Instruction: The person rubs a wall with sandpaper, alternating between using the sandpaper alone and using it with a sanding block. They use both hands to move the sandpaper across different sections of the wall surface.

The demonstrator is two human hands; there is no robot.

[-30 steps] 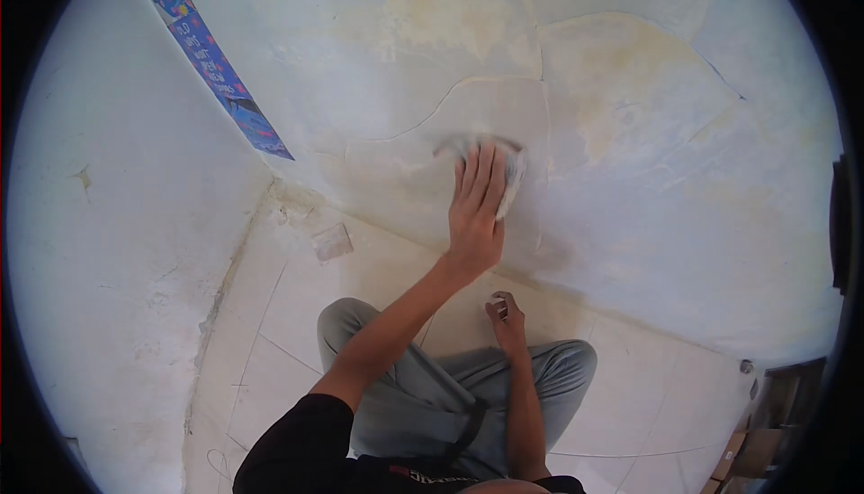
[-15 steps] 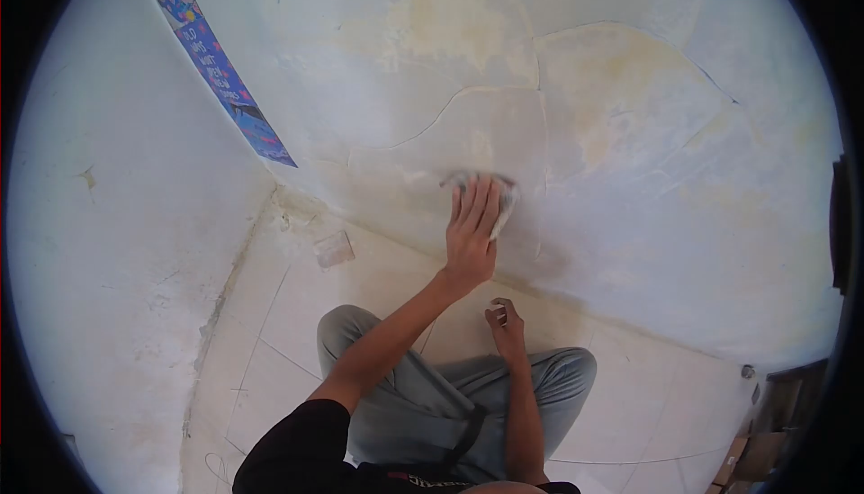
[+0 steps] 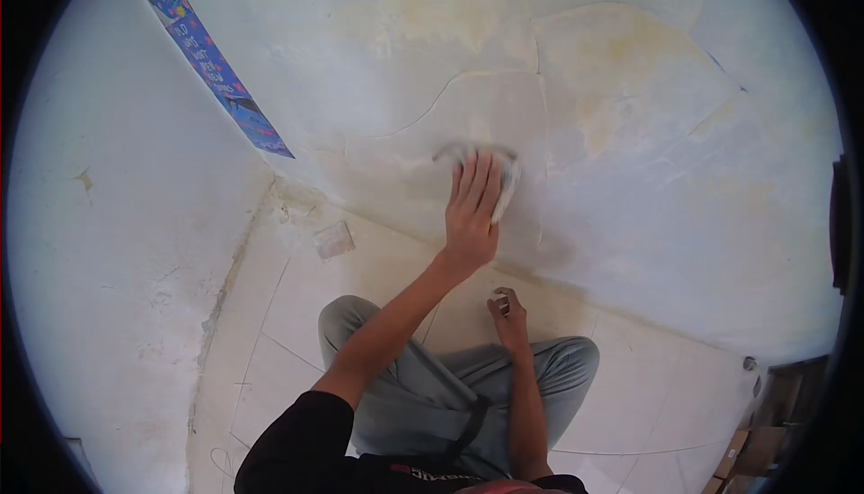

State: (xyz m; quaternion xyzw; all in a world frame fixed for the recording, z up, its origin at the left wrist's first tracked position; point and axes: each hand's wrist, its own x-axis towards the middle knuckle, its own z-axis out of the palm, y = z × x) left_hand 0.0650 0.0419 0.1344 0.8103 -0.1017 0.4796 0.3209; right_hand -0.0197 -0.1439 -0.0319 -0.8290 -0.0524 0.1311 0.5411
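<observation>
Pressed against the stained wall (image 3: pixel 621 89), my left hand (image 3: pixel 472 202) is over a crumpled grey-white cloth (image 3: pixel 508 190), its fingers stretched along it. A dark, blurred edge of the cloth shows above the fingertips. The wall around it looks greyish, with raised cracks and yellowish patches. My right hand (image 3: pixel 509 309) hangs low near my right knee, its fingers loosely curled and apart, with pale marks on them. No object can be made out in it.
A square tile piece (image 3: pixel 334 240) lies on the tiled floor (image 3: pixel 283 354) near the wall corner. A blue printed strip (image 3: pixel 211 67) runs down the wall at upper left. My crossed legs (image 3: pixel 423 404) are below; cardboard boxes (image 3: pixel 760 449) stand at lower right.
My left hand and the cloth have moved slightly up in the view, as have the wall and floor by a smaller amount. My right hand remains near my knee, its fingers slightly turned.
</observation>
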